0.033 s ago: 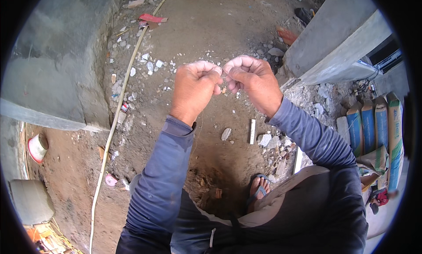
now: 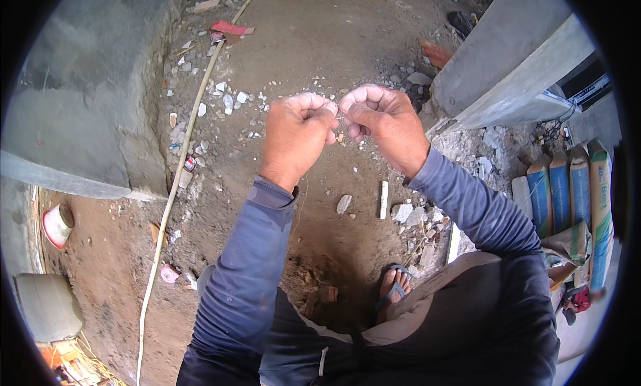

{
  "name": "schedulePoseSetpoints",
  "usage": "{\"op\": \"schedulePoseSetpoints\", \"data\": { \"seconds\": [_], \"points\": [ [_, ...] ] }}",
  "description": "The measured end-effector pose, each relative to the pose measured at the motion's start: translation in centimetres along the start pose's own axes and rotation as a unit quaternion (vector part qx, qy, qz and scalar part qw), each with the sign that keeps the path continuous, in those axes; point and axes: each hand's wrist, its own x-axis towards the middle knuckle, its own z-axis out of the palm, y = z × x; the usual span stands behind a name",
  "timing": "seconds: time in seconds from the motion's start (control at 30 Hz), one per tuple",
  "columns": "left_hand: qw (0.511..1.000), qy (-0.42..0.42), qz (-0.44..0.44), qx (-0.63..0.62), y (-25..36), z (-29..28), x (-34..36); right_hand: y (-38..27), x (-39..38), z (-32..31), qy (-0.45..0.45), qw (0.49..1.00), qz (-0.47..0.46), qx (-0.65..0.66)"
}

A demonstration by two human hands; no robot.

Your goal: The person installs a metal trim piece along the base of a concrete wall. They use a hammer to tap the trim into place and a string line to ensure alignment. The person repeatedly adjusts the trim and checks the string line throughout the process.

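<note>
Right in front of me, above the dirt floor (image 2: 294,45), my two hands meet almost fingertip to fingertip. My left hand (image 2: 298,137) has its thumb and forefinger pressed together, pinching a thin strand (image 2: 305,192), thread or wire, I cannot tell which. My right hand (image 2: 385,124) pinches the same way just beside it, thumb against forefinger, the other fingers curled loosely; the bit of strand at the tips is very fine. A length of it trails down past my left wrist toward the floor.

Below, a short white tube (image 2: 384,200) lies near some broken rubble (image 2: 414,214), and my sandalled foot (image 2: 395,284) stands closer to me. Along the left side of the floor runs a long pale pole (image 2: 164,226), with a pink round object (image 2: 169,274) just beside its lower stretch. Near the floor's left edge a white bucket (image 2: 59,226) with a red rim lies tipped over. By the right edge, past the grey pillar (image 2: 514,59), blue-and-tan sacks (image 2: 559,191) stand in a row.
</note>
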Motion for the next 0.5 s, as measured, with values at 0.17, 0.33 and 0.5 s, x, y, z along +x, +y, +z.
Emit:
{"op": "schedulePoseSetpoints", "data": {
  "seconds": [0.17,0.33,0.5],
  "points": [
    [0.99,0.043,0.106,0.078,-0.8,0.6,0.3,0.5,0.4,-0.1,-0.023,0.983,0.069,0.168],
    [0.957,0.064,0.22,0.177,-1.6,1.1,0.3,0.0,0.3,-0.6,-0.014,0.945,0.137,0.297],
    [0.909,0.105,0.309,0.259,-1.2,-0.2,0.0,-0.1,1.2,0.7,-0.021,0.936,0.152,0.317]
  ]
}}
